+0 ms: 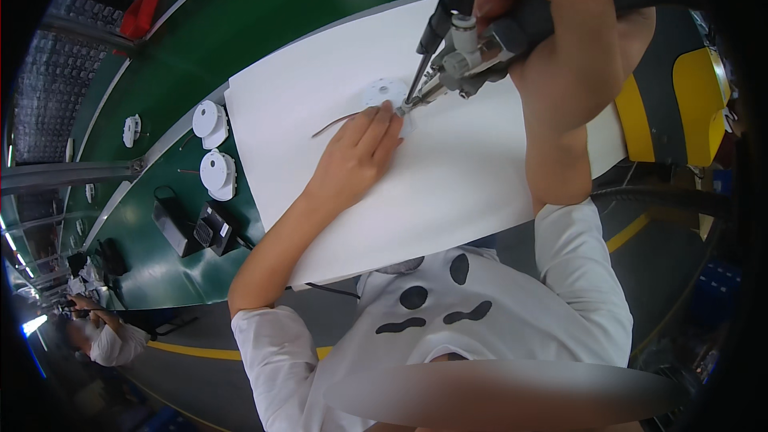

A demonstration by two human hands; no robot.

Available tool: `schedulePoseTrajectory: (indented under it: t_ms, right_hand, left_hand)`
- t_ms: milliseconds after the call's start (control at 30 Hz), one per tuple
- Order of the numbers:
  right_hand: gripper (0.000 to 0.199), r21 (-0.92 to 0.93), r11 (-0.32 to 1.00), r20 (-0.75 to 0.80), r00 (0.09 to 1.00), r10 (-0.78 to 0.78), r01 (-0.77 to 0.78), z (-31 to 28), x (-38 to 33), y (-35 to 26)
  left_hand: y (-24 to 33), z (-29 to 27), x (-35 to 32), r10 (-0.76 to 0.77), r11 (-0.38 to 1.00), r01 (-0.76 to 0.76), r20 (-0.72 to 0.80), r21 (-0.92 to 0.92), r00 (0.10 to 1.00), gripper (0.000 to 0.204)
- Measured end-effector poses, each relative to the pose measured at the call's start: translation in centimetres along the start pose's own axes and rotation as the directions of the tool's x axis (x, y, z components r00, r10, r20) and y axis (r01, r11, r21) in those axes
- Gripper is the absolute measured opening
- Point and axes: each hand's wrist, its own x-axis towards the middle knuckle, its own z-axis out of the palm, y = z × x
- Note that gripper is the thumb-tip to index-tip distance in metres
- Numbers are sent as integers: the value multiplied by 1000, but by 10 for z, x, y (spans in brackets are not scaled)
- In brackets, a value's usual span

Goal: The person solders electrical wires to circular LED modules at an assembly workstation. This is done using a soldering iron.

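On a white sheet (448,160) lies a round white plastic part (385,90) with a thin dark wire (331,122) trailing to its left. My left hand (358,152) presses it down near its front edge, fingers closed together against it. My right hand (572,40) is wrapped round a black powered screwdriver (466,40) with metal fittings. The tool's slim tip comes down at the part's right side, close by my left fingertips. Its exact contact point is too small to make out, and my right fingers are partly hidden behind the tool.
Similar white round parts (210,124) stand on the green table (312,0) to the left and at the back. A black device (214,228) with a cable sits near the sheet's left edge. Yellow-and-black panels (694,104) stand at right. Another person (108,340) works far left.
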Motion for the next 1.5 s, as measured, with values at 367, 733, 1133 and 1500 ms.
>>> schedulePoseTrajectory:
  t_ms: [367,733,1133,1500]
  right_hand:
    - [30,9,999,-21,999,43,-43,11,-3,-11]
    - [25,-43,998,-45,998,48,-50,17,-2,-3]
    - [14,-696,474,263,806,-531,540,-34,0,32]
    - [22,-528,675,216,850,-481,516,-17,-20,22]
  left_hand:
    - [1,10,8,113,991,-106,-92,81,989,37]
    - [3,11,11,87,995,-79,-141,63,986,39]
    - [2,10,7,90,981,-110,-126,-158,988,34]
    - [5,11,3,123,986,-134,-109,-102,986,38]
